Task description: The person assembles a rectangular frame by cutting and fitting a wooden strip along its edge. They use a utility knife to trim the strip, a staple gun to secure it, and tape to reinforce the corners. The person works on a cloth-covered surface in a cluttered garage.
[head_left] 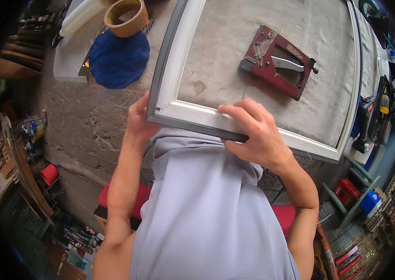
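Note:
A rectangular frame (200, 114), white with a dark grey outer edge, extends away from my lap over a worktop covered in pale cloth. My right hand (258, 135) is closed over its near bar, fingers on top and thumb below the grey edge. At the near left corner my left hand (140, 120) is pressed to the outer side; its fingers are partly hidden behind the frame. Inside the frame opening, a worn dark red staple gun (279, 62) with a silver lever lies on the cloth, apart from both hands.
Left of the frame are a roll of brown tape (121, 29), a round blue cloth (119, 58) and a white tube (81, 17). A cordless drill (364, 122) lies at the right. Beneath me is a red-topped bench (142, 202); a red cup (49, 174) stands lower left.

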`<state>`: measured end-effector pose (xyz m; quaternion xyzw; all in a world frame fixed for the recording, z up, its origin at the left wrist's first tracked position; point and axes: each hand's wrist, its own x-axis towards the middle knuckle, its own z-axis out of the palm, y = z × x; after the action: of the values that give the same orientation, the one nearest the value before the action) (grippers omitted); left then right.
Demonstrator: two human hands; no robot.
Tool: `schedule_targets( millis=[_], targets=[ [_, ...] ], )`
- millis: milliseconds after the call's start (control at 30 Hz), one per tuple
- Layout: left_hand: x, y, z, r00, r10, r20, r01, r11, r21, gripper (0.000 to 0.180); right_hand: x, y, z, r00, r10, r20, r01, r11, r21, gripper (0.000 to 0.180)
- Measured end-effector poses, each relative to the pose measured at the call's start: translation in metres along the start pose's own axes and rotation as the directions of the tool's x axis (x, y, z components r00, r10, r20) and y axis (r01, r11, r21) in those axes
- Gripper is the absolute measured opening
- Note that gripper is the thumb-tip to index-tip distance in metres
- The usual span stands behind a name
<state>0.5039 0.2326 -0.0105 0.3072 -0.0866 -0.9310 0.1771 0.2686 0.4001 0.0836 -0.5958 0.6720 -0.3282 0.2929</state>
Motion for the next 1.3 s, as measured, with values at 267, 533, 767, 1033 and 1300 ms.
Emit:
schedule_targets(
  millis=[267,533,767,1033,1300],
  targets=[
    [0.005,-0.012,-0.005,0.997,0.014,0.079,-0.01,0.999,-0.046,0.055,0.001,-0.009,-0.003,0.998,0.066,0.007,-0.066,0.997,-0.036,0.056],
    [-0.011,0.019,0.017,0.954,0.299,-0.036,-0.182,0.668,0.721,0.036,-0.001,0.013,0.014,0.998,0.064,0.007,-0.063,0.996,-0.067,0.052],
    [-0.011,0.021,0.077,0.913,0.403,0.069,0.046,-0.27,0.962,0.035,-0.005,0.037,0.04,0.999,0.028,-0.037,-0.031,0.997,-0.077,0.052],
    [0.002,0.029,0.086,0.95,0.296,0.102,0.107,-0.613,0.783,0.027,-0.008,0.041,0.046,0.998,0.013,-0.056,-0.018,0.996,-0.089,0.052],
    [0.004,0.011,0.095,0.943,0.238,0.233,0.056,-0.803,0.593,0.044,-0.014,0.044,0.053,0.991,-0.035,-0.127,0.015,0.989,-0.149,0.052]
  ],
)
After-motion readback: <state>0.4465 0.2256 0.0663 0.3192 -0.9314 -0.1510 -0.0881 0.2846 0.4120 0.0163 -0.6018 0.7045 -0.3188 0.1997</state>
